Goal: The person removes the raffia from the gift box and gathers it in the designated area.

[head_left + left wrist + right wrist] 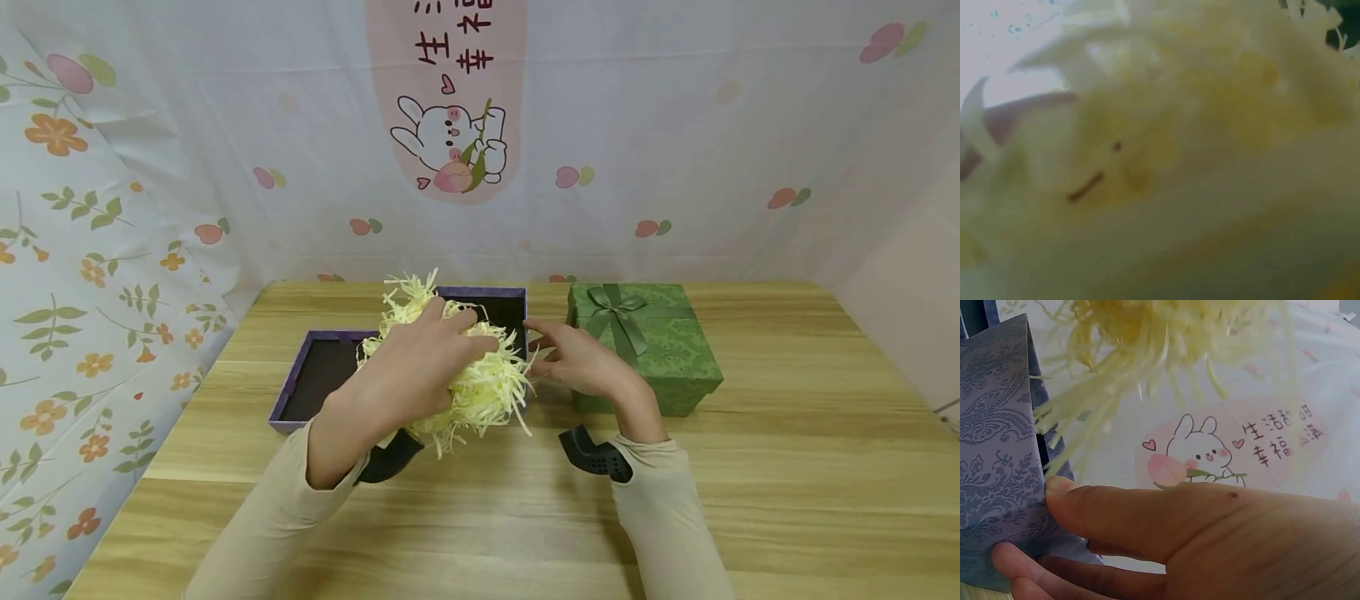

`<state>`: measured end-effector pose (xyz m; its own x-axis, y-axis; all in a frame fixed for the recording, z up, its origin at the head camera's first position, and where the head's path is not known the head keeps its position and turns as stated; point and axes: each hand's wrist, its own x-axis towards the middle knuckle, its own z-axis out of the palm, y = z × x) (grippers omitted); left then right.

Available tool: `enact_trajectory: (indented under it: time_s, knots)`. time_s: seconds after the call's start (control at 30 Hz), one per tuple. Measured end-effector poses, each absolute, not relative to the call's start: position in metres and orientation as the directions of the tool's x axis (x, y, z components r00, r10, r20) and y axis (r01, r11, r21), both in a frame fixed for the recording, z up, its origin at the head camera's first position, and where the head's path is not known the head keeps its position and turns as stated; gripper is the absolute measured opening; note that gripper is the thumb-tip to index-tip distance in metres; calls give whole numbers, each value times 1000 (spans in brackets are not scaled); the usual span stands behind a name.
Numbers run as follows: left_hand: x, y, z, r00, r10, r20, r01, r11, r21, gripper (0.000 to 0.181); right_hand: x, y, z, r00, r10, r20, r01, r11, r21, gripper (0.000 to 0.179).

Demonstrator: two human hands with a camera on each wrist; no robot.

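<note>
My left hand (408,362) grips a big clump of pale yellow shredded paper (487,392) above a purple box (483,292) with a dark inside. Loose strands stick out on all sides and hide much of the box. Blurred paper strips (1210,106) fill the left wrist view. Held near the box's right side, my right hand (581,358) has its fingers extended. In the right wrist view, its thumb (1085,503) and fingertips touch the box's patterned purple wall (997,444), with strands of paper hanging just above.
To the left lies a shallow purple tray-like box part (288,387), partly behind the paper. A green gift box (678,358) with a ribbon bow stands right of my right hand. Behind the wooden table (787,467) hangs a printed cloth (637,108).
</note>
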<state>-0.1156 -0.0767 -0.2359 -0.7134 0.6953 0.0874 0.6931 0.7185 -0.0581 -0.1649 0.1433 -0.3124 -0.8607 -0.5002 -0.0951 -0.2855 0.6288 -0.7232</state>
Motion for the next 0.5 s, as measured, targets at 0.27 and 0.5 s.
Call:
enact_trajectory:
  time_s: [0.27, 0.5]
  knots:
    - [-94, -81, -250, -668, 736, 112, 736, 676, -50, 60, -165, 144, -311, -861, -499, -102, -277, 626, -729, 62]
    - [-81, -83, -266, -635, 766, 103, 768, 640, -22, 58, -163, 143, -311, -864, -489, -120, -255, 630, -734, 62]
